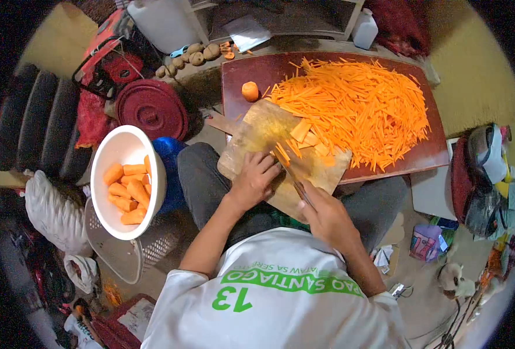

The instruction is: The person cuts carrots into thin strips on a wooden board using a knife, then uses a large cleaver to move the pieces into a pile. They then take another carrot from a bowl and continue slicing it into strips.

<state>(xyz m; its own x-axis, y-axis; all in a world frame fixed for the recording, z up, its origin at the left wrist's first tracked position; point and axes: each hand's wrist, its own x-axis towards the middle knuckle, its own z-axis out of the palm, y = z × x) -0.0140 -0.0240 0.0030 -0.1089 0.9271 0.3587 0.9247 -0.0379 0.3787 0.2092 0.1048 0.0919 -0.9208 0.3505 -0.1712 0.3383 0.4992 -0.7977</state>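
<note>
My right hand (327,214) grips a knife (299,189) by its handle, with the blade angled over the wooden cutting board (251,136). My left hand (256,181) rests on the board with fingers bent and pressed together. Its fingertips are against carrot slices (281,153) beside the blade; how much of the carrot lies under them is hidden. Several flat carrot slices (304,135) lie on the board right of the blade. Beyond them a big heap of carrot strips (362,110) covers much of the red tabletop (240,72).
A carrot stub (250,91) stands on the tabletop's left part. To my left, a white bowl (100,192) holds peeled carrots (134,189), above a perforated basket (112,247). A dark red round lid (151,109) and several potatoes (196,57) lie farther back.
</note>
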